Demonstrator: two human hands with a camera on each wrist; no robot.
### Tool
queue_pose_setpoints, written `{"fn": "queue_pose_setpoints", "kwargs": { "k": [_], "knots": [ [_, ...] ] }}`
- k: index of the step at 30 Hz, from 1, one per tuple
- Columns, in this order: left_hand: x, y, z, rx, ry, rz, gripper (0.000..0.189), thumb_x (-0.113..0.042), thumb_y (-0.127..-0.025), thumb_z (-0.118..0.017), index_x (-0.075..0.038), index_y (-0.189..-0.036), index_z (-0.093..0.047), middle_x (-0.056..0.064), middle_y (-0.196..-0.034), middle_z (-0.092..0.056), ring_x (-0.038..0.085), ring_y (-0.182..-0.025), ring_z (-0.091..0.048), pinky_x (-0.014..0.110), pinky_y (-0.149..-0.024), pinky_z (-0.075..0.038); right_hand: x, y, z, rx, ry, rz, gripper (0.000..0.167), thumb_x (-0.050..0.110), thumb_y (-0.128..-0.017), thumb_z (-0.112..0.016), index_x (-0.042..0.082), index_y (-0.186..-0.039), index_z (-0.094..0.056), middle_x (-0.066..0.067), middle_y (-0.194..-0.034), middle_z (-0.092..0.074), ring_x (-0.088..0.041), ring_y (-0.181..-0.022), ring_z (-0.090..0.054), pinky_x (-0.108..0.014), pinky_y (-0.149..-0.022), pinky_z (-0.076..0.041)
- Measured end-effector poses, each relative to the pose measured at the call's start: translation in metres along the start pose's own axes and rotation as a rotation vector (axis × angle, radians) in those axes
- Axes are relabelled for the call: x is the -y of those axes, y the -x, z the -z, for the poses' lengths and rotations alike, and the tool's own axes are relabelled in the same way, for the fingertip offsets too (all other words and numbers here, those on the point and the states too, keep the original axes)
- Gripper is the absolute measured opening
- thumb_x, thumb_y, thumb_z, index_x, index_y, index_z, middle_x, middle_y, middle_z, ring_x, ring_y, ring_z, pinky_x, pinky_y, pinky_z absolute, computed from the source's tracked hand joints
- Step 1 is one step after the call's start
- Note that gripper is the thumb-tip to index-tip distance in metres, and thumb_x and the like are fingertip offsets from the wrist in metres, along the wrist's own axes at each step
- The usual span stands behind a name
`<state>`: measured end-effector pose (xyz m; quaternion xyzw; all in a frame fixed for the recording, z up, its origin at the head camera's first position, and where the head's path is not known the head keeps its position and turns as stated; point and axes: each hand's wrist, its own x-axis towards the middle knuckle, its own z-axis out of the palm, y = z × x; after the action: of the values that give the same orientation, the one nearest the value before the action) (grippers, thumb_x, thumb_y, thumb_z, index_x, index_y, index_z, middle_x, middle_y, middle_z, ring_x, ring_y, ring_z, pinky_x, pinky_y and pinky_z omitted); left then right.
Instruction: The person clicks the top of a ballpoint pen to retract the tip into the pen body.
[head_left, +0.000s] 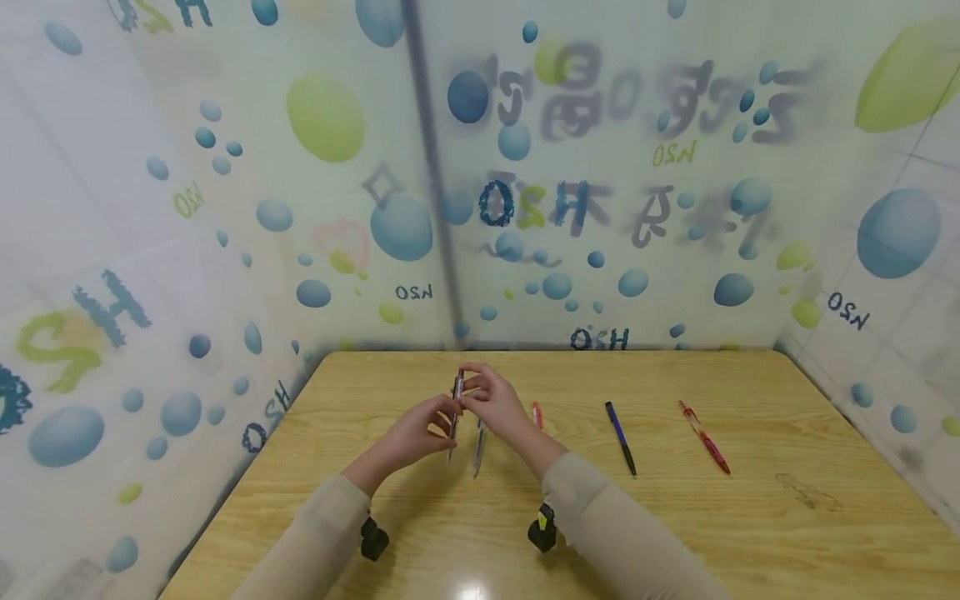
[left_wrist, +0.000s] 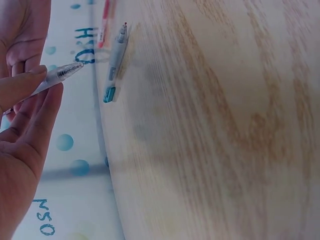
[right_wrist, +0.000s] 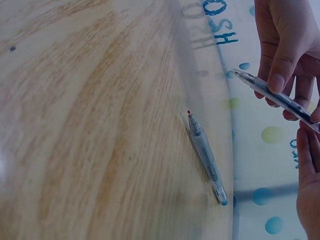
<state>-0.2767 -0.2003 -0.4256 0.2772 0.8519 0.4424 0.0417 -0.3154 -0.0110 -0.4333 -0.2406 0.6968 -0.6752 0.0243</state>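
Observation:
Both hands hold a clear-barrelled pen (head_left: 455, 408) above the table, its tip slanting down. My left hand (head_left: 416, 432) pinches the barrel, with the thumb against it close to the tip in the right wrist view. At the upper end, the thumb and fingers of my right hand (head_left: 497, 407) grip the same pen. Below them on the table lies a second clear pen (right_wrist: 205, 157) with a teal end and a reddish tip. A red pen (head_left: 537, 414) lies behind the right hand, partly hidden by it.
To the right, a blue and black pen (head_left: 621, 437) and a red pen with a clear section (head_left: 705, 437) lie apart on the wooden table (head_left: 750, 533). Behind the table's far edge hangs a patterned curtain (head_left: 630, 250). Black devices sit under both wrists.

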Motion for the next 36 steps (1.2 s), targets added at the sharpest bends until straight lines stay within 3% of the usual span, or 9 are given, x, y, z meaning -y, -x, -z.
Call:
{"fn": "queue_pose_setpoints", "kwargs": {
  "k": [8, 12, 17, 22, 29, 36],
  "knots": [
    [-0.006, -0.002, 0.004, 0.015, -0.031, 0.003, 0.040, 0.010, -0.084, -0.071, -0.004, -0.118, -0.056, 0.021, -0.113, -0.056, 0.026, -0.093, -0.063, 0.029, -0.075, -0.055, 0.015, 0.003, 0.006, 0.019, 0.088, -0.002, 0.050, 0.000, -0.094, -0.062, 0.009, -0.141, -0.049, -0.013, -0.112, -0.066, -0.024, -0.097, -0.067, -0.037, -0.083, -0.053],
    [-0.007, -0.002, 0.006, 0.014, -0.037, 0.018, 0.040, 0.009, -0.084, -0.070, -0.004, -0.119, -0.056, 0.017, -0.112, -0.057, 0.025, -0.093, -0.063, 0.029, -0.075, -0.055, 0.016, 0.004, 0.011, 0.026, 0.124, 0.016, 0.052, 0.002, -0.094, -0.063, 0.010, -0.143, -0.048, -0.013, -0.114, -0.067, -0.025, -0.100, -0.066, -0.040, -0.085, -0.053],
    [-0.002, -0.001, 0.008, 0.008, -0.060, 0.021, 0.042, 0.010, -0.084, -0.070, -0.002, -0.121, -0.055, 0.022, -0.114, -0.057, 0.026, -0.093, -0.063, 0.029, -0.074, -0.054, 0.010, 0.006, 0.018, 0.050, 0.192, 0.023, 0.048, 0.006, -0.096, -0.062, 0.009, -0.141, -0.049, -0.012, -0.117, -0.066, -0.027, -0.104, -0.063, -0.043, -0.087, -0.051],
    [0.007, 0.001, 0.010, -0.003, -0.098, 0.075, 0.042, 0.009, -0.084, -0.070, -0.003, -0.122, -0.055, 0.023, -0.117, -0.058, 0.026, -0.092, -0.063, 0.031, -0.073, -0.054, 0.008, 0.011, 0.026, 0.067, 0.232, 0.010, 0.043, 0.006, -0.096, -0.062, 0.003, -0.138, -0.052, -0.019, -0.119, -0.064, -0.032, -0.105, -0.061, -0.045, -0.088, -0.050],
    [0.019, 0.007, 0.018, -0.003, -0.144, 0.188, 0.042, 0.008, -0.085, -0.070, 0.000, -0.124, -0.055, 0.023, -0.115, -0.057, 0.026, -0.087, -0.064, 0.039, -0.073, -0.054, -0.006, 0.017, 0.037, 0.058, 0.254, -0.002, 0.040, 0.011, -0.094, -0.066, 0.009, -0.133, -0.057, -0.013, -0.115, -0.066, -0.022, -0.099, -0.062, -0.039, -0.087, -0.050],
    [0.037, 0.014, 0.023, -0.016, -0.162, 0.251, 0.043, 0.009, -0.081, -0.072, 0.001, -0.121, -0.057, 0.015, -0.104, -0.059, 0.022, -0.083, -0.063, 0.036, -0.068, -0.055, -0.014, 0.029, 0.051, 0.103, 0.312, -0.018, 0.035, 0.007, -0.094, -0.065, 0.007, -0.128, -0.060, -0.012, -0.110, -0.067, -0.020, -0.094, -0.062, -0.037, -0.084, -0.051]
  ]
}}
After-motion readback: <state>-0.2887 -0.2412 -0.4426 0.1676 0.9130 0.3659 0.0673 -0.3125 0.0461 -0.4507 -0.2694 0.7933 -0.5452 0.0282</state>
